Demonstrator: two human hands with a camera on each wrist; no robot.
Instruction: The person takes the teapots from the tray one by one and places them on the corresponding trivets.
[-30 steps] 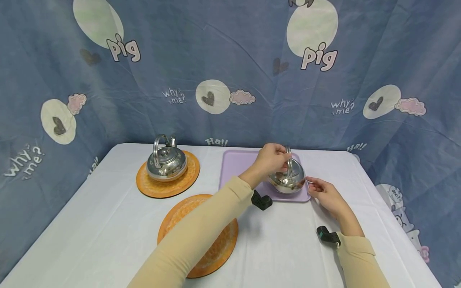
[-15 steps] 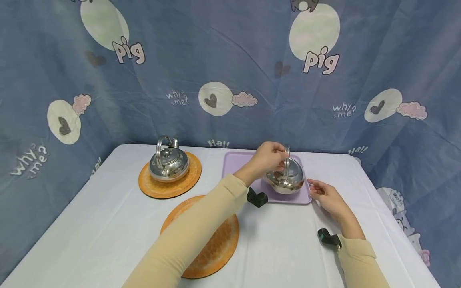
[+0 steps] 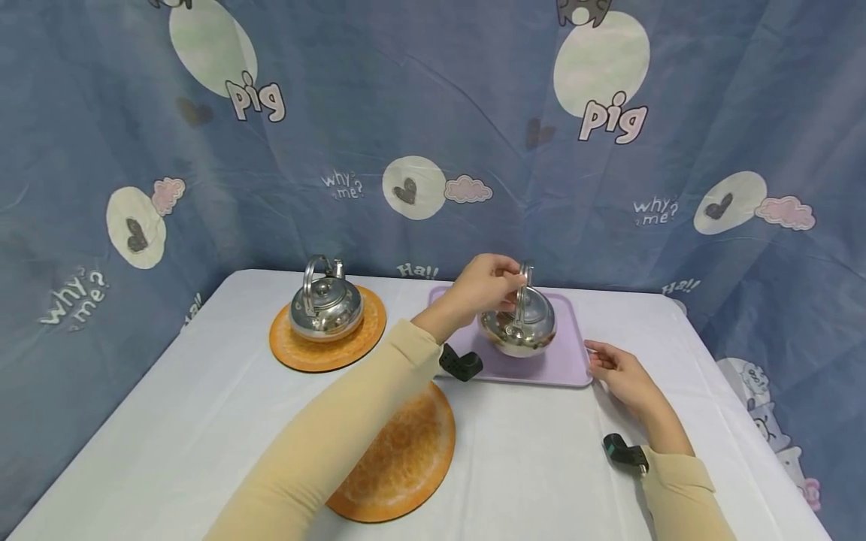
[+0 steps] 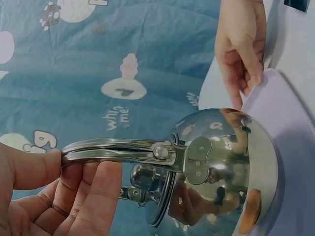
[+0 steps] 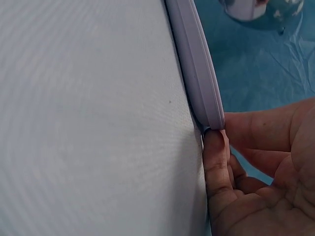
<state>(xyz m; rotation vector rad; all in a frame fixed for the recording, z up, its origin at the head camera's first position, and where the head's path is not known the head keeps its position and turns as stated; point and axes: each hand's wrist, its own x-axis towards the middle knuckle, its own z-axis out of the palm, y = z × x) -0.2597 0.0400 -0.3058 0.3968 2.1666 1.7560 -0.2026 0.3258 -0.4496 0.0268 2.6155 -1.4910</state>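
Observation:
A shiny metal kettle [image 3: 531, 323] is raised over the lilac tray [image 3: 571, 342]; a gap shows between them in the right wrist view. My left hand [image 3: 483, 282] holds its upright loop handle [image 4: 113, 150], thumb on one side and curled fingers on the other. At the tray's near right corner, my right hand [image 3: 622, 376] pinches the rim between thumb and fingers [image 5: 216, 160]. A similar second kettle [image 3: 328, 312] sits on an orange round placemat [image 3: 294, 353] at the back left.
Another orange round placemat [image 3: 406, 458] lies nearer the front, partly hidden beneath my left forearm. White cloth [image 3: 534, 458] covers the table. A blue printed curtain [image 3: 460, 240] hangs right behind the table's back edge.
My left hand has lifted the kettle a little and carried it left across the tray. My right hand stays at the tray's corner. The head view has shifted slightly.

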